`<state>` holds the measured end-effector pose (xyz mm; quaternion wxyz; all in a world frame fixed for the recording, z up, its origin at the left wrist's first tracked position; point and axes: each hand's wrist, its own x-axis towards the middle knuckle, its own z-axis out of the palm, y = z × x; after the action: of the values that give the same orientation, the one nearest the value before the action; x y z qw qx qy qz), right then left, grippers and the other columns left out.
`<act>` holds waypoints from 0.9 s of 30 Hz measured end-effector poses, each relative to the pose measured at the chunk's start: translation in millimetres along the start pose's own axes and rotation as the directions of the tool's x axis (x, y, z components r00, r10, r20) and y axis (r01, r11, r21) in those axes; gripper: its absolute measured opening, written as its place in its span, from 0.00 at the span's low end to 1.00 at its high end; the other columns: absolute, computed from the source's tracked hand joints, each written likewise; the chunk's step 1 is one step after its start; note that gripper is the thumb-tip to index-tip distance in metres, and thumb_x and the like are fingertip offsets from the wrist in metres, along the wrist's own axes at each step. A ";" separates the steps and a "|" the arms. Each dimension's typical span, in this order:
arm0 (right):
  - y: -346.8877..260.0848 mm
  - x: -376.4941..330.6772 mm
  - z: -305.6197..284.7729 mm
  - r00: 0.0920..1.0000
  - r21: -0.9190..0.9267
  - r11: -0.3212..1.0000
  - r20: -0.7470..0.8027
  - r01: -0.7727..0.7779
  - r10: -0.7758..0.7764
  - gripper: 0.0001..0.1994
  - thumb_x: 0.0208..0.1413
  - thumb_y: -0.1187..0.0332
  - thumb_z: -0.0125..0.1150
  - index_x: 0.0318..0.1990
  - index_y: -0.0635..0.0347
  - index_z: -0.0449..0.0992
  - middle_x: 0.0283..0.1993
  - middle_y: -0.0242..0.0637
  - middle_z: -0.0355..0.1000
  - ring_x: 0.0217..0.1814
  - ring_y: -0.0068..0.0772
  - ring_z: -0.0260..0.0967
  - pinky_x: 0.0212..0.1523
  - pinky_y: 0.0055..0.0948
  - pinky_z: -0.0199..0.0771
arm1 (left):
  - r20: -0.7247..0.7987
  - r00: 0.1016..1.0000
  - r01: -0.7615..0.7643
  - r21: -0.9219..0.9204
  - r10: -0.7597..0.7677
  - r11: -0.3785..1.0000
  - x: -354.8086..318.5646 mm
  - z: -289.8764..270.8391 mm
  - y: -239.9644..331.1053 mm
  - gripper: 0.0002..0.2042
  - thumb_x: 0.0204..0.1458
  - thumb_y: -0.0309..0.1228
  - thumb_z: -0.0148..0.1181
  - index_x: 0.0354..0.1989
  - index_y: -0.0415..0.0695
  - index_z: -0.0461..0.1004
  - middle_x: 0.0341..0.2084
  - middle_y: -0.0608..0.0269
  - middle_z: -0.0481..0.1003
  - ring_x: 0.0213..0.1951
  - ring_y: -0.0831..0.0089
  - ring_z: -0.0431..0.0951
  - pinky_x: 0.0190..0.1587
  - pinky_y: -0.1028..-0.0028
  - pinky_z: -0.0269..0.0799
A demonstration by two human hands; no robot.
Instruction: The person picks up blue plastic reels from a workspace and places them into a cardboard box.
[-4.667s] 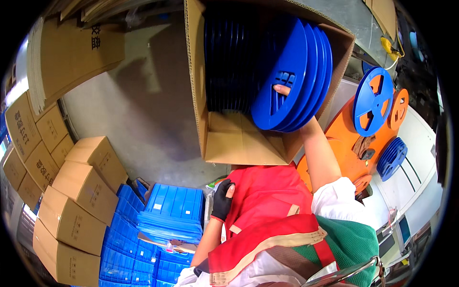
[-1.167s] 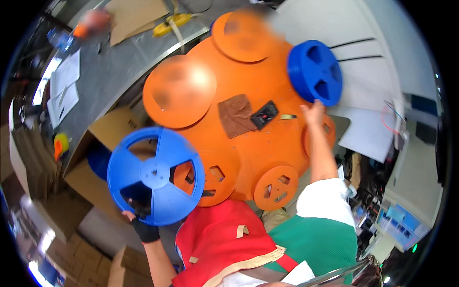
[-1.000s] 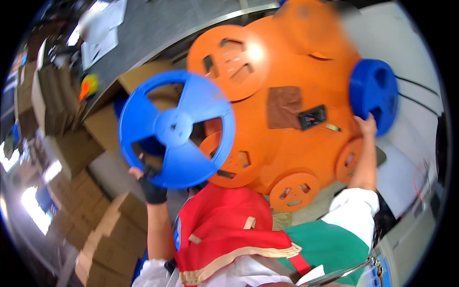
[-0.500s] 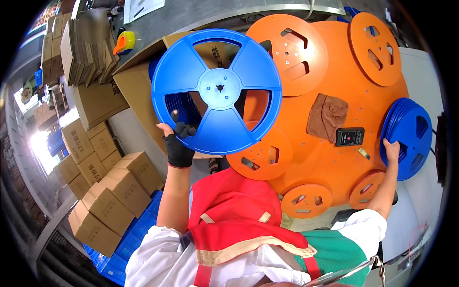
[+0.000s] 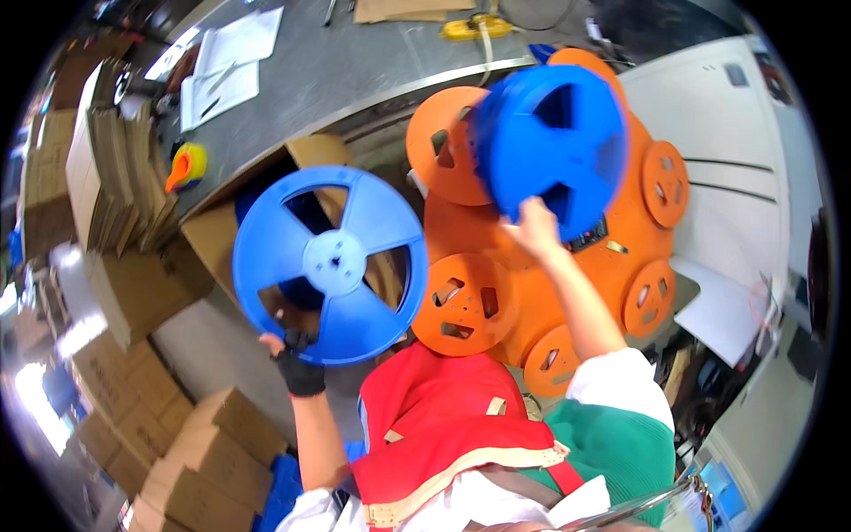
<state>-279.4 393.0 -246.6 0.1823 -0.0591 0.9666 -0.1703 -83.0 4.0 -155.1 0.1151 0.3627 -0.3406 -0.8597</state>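
My left hand [image 5: 301,371], in a black glove with some fingertips bare, grips the lower left rim of a large blue plastic reel [image 5: 365,319]. That reel is held up in front of an open cardboard box [image 5: 213,244], partly covering it. My bare right hand [image 5: 537,232] is closed on the lower edge of a stack of blue reels [image 5: 589,177], slightly blurred, above the orange turntable [image 5: 532,297]. Orange discs with cut-outs [image 5: 467,303] sit around the turntable's edge. A black device [image 5: 587,238] is partly hidden beneath the stack.
A grey workbench [image 5: 355,66] at the back carries papers [image 5: 222,84], a yellow and orange tape dispenser [image 5: 197,162] and a yellow object [image 5: 476,27]. Flattened cardboard [image 5: 133,177] stands at left, closed cartons [image 5: 199,470] at lower left. A white panel [image 5: 727,133] borders the right.
My right hand has lifted the stack of blue reels off the right side and brought it leftward across the turntable. My left hand's reel sits lower and further left; the whole view has turned.
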 end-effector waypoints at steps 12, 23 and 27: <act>-110.6 12.7 55.6 0.977 -0.057 0.982 0.102 -0.180 0.185 0.25 0.44 0.50 0.60 0.41 0.64 0.70 0.43 0.48 0.71 0.46 0.48 0.69 0.48 0.39 0.67 | 0.082 0.988 0.117 0.175 -0.133 0.978 -3.1 -122.1 101.4 0.29 0.47 0.58 0.50 0.46 0.46 0.64 0.15 0.77 0.53 0.18 0.84 0.53 0.26 0.80 0.54; -193.7 -120.4 -35.1 0.822 0.963 0.080 -0.261 0.257 0.505 0.17 0.58 0.54 0.48 0.34 0.59 0.72 0.23 0.31 0.67 0.23 0.26 0.63 0.27 0.29 0.65 | 0.200 0.916 0.292 0.267 -0.349 0.918 7.0 -109.4 106.2 0.26 0.55 0.52 0.44 0.56 0.45 0.60 0.19 0.72 0.62 0.25 0.78 0.66 0.36 0.70 0.71; -184.7 -128.8 -15.9 0.943 0.699 -0.713 0.200 0.052 0.266 0.19 0.60 0.53 0.39 0.32 0.58 0.69 0.19 0.28 0.61 0.19 0.23 0.58 0.25 0.26 0.63 | 0.264 0.862 0.391 0.197 -0.433 0.899 2.9 -74.0 106.3 0.32 0.56 0.54 0.39 0.61 0.42 0.52 0.44 0.57 0.67 0.48 0.64 0.68 0.52 0.59 0.64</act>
<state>-156.3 247.9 -125.1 0.0618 0.2994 0.2249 -0.9252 -38.3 -113.2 -122.9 -0.1498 0.2990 -0.3269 -0.8839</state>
